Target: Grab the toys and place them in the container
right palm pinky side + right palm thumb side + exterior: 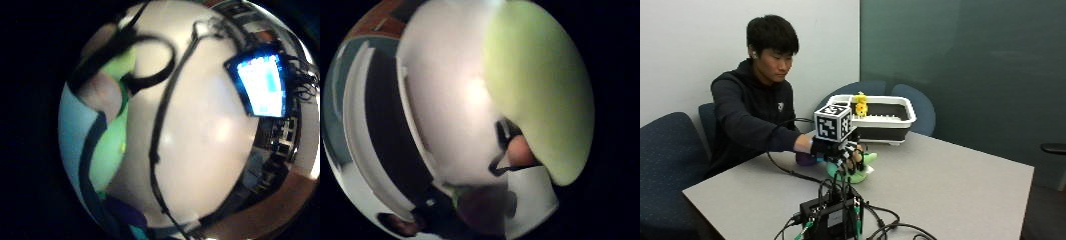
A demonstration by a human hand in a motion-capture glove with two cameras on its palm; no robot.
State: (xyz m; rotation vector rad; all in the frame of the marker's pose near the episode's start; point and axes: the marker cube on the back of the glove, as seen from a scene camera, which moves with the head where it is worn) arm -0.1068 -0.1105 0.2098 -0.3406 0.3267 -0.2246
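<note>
I see the right hand [834,149] gripping the green toy [856,172] on the table [959,185]; next I lift it toward the container [893,120] at one o'clock.

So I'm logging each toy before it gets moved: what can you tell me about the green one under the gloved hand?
The green toy is light green, rounded and matte, soft-looking, with a paler part at its table-side edge. It lies on the grey table in front of the person, well short of the white container. The gloved right hand is on top of it, fingers curled around it. A purple toy sits just beside it; whether they touch is unclear.
</note>
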